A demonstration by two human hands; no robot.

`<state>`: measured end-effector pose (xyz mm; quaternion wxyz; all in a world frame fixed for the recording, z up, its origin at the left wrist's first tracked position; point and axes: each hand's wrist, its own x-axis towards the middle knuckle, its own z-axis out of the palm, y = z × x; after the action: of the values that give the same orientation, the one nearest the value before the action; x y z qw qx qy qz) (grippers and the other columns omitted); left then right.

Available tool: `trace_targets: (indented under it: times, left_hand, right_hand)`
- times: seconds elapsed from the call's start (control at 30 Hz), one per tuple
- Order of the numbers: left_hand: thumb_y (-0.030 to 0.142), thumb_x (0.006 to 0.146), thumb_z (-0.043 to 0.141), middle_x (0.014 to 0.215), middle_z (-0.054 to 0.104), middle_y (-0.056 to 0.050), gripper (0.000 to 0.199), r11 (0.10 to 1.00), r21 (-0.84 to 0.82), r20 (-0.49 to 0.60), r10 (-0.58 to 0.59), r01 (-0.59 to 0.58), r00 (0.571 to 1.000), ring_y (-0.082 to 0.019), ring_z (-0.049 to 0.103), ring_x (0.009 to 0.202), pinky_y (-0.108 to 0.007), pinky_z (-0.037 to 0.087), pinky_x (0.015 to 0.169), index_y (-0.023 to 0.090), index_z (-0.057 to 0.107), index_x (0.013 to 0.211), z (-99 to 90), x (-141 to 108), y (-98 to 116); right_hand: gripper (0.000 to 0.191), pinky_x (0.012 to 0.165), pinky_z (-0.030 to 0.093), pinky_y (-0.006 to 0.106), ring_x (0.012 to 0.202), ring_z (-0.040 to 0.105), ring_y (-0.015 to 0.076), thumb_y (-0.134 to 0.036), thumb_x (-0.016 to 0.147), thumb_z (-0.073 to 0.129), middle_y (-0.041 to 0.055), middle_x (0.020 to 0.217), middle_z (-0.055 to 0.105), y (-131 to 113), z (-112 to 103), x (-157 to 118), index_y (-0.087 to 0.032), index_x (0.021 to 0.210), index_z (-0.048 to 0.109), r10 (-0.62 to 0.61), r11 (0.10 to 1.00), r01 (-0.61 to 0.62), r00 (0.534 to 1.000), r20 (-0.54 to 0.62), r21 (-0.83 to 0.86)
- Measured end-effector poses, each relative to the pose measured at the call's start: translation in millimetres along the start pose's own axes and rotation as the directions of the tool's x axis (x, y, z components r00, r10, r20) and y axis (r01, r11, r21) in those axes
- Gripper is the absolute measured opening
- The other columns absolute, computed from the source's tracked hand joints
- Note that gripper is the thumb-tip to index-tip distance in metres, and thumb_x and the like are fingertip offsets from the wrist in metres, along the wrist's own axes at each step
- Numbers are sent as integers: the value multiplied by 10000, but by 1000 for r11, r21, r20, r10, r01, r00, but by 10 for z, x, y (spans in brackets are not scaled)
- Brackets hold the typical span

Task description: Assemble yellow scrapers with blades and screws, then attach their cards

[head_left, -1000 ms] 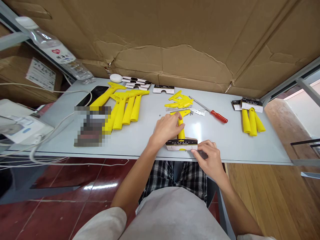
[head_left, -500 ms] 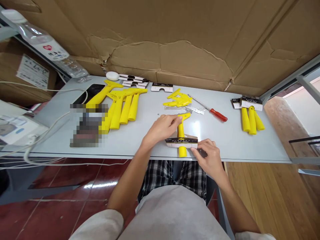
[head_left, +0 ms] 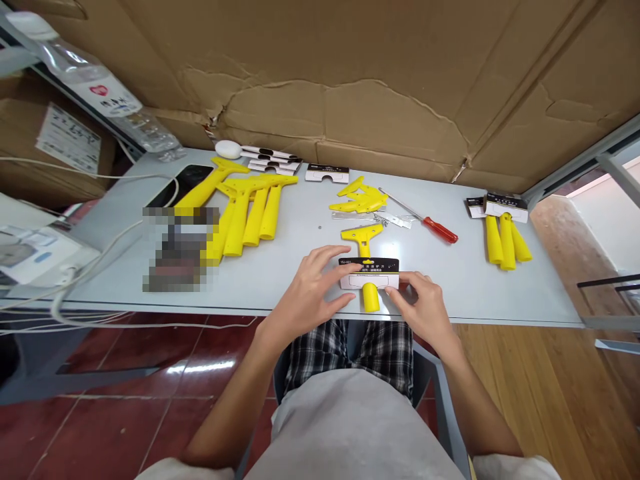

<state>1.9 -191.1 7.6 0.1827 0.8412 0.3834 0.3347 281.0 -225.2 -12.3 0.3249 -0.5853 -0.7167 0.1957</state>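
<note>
Yellow scraper (head_left: 362, 236) lies through card (head_left: 370, 281) near the table (head_left: 300, 200) front edge. Left hand (head_left: 305, 287) rests spread against the card's left end, not gripping; right hand (head_left: 419, 308) touches its right end, grip unclear.

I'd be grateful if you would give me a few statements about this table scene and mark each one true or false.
1. A card sits around the yellow scraper's handle. True.
2. The left hand holds the screwdriver. False: the left hand is beside the card, and the screwdriver lies apart on the table.
3. The right hand is at the card's right end. True.
4. The phone lies right of the screwdriver. False: the phone lies well to its left.
</note>
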Motion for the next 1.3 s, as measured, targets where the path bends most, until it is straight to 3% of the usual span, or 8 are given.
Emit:
trace_targets:
  times: [0.13, 0.23, 0.33, 0.43, 0.6, 0.73, 1.0, 1.3]
  left_hand:
    - [241, 1044, 715, 1597, 618, -130, 388, 999, 34, 74, 21, -24, 997, -343, 606, 1456, -582, 541, 1181, 285, 710, 1429, 133, 8, -82]
    - [229, 1050, 693, 1509, 671, -132, 356, 998, 58, 54, 8, -11, 999, -327, 676, 1345, -541, 586, 1092, 269, 725, 1403, 202, 14, -118]
    - [228, 1038, 706, 1495, 678, -131, 364, 999, 54, 32, -6, 4, 999, -326, 682, 1330, -527, 586, 1083, 266, 725, 1399, 235, 10, -123]
    - [246, 1036, 714, 1485, 681, -130, 361, 999, 36, 26, -14, 13, 1000, -324, 683, 1329, -522, 579, 1094, 257, 727, 1397, 246, 8, -130]
    - [280, 1034, 726, 1498, 674, -117, 369, 999, 36, 19, -35, 34, 999, -317, 680, 1342, -513, 571, 1116, 283, 730, 1403, 271, 7, -149]
    - [257, 1026, 724, 1496, 671, -132, 415, 998, 61, 24, -21, 20, 999, -330, 677, 1356, -522, 577, 1120, 275, 704, 1440, 287, 20, -138]
    - [203, 1028, 706, 1533, 629, -159, 470, 998, 66, -34, -10, 12, 999, -342, 675, 1397, -553, 612, 1131, 253, 627, 1490, 283, 119, -126]
    - [214, 1025, 705, 1518, 616, -136, 496, 999, 17, -101, -34, 36, 994, -303, 732, 1306, -507, 660, 1102, 283, 623, 1510, 350, 225, -87]
  right_hand:
    - [232, 799, 548, 375, 805, 692, 201, -388, 1035, 719, 24, 976, 785, -14, -27, 50, -246, 1216, 757, 4, 1000, -4, 1000, 2, 22]
    - [386, 781, 571, 367, 824, 678, 190, -397, 1023, 729, 75, 1134, 738, -77, -6, -13, -231, 1369, 688, -13, 1000, 14, 988, -156, 3]
    - [379, 740, 564, 351, 772, 651, 180, -418, 1031, 695, 68, 1049, 711, -185, 70, -130, -206, 1344, 667, -21, 999, 7, 962, -273, -51]
    - [404, 694, 523, 318, 720, 680, 179, -462, 1041, 664, 19, 894, 737, -333, 148, -194, -207, 1355, 656, 2, 992, -21, 989, -147, -123]
    - [582, 605, 409, 297, 802, 766, 242, -525, 1024, 660, 67, 1040, 821, -569, 196, -82, -237, 1524, 584, 104, 912, -71, 993, 61, -405]
    - [625, 546, 309, 316, 691, 736, 231, -424, 1046, 603, 73, 1097, 828, -661, 248, 53, -255, 1639, 499, 129, 841, -38, 983, 133, -540]
    - [464, 512, 248, 320, 562, 593, 147, -283, 1046, 490, 89, 1102, 782, -591, 350, 89, -203, 1475, 645, -74, 807, 70, 997, 17, -587]
    - [366, 466, 276, 285, 532, 457, 116, -234, 1057, 493, 21, 865, 633, -451, 184, -142, -145, 1375, 650, -288, 818, 176, 949, -125, -548]
